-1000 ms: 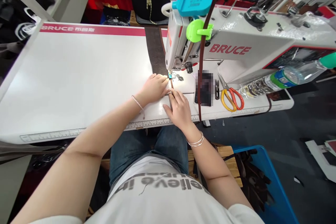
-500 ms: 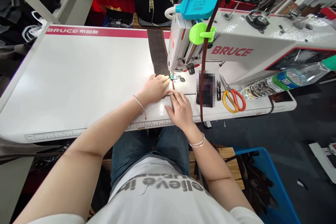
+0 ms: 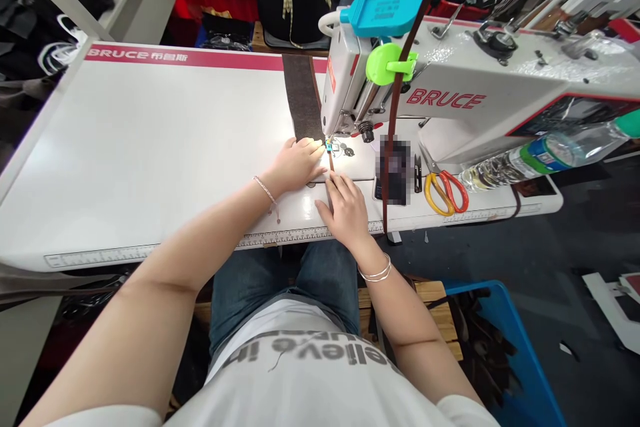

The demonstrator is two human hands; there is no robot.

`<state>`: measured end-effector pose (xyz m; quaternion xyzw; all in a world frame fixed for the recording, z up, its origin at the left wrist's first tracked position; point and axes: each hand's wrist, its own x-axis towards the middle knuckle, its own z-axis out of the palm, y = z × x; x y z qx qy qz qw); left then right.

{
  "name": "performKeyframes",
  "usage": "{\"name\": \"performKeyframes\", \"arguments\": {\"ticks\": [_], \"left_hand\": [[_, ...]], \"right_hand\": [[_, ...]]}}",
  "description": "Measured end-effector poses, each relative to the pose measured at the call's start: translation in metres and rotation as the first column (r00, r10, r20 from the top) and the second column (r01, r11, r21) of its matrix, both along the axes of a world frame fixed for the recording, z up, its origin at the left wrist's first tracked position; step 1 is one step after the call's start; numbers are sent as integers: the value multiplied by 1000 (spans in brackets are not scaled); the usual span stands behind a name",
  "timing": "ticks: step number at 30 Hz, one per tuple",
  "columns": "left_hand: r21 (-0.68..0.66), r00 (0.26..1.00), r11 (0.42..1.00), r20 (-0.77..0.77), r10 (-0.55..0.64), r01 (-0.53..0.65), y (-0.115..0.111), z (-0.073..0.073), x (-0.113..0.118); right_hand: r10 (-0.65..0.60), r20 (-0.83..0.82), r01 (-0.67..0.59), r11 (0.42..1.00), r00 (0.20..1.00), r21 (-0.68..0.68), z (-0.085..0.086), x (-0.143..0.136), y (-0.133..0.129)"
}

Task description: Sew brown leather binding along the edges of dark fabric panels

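My left hand (image 3: 299,165) lies flat with its fingers stretched over the near end of a dark brown fabric strip (image 3: 305,100), just left of the needle area of a white sewing machine (image 3: 445,80). The strip runs away from me across the table and has a narrow lighter brown band along its right edge. Nearer to me, my right hand (image 3: 346,208) rests palm down with its thumb apart. Its fingertips touch the table at the near end of a thin brown binding (image 3: 331,161), which comes out from under the presser foot.
Right of my hands lie a phone (image 3: 397,177), small black snips (image 3: 417,173) and scissors (image 3: 445,192) with yellow and red handles. A water bottle (image 3: 545,152) lies beyond them. A brown tape (image 3: 393,120) hangs down before the machine. A blue bin (image 3: 530,360) stands below right.
The view has shifted slightly, so the machine appears a little farther right. Both hands stay in nearly the same place and pose.
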<state>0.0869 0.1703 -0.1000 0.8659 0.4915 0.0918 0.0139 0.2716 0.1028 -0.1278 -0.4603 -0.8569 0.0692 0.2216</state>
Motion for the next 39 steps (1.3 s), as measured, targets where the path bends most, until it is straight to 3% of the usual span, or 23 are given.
{"name": "performKeyframes", "arguments": {"ticks": [29, 39], "left_hand": [[20, 997, 999, 66, 33, -34, -2, -5, 0], [19, 996, 1000, 92, -8, 6, -1, -8, -2]], "right_hand": [[-12, 34, 12, 1000, 999, -4, 2, -1, -2], [-13, 33, 12, 1000, 999, 1, 1, 0, -1]]}}
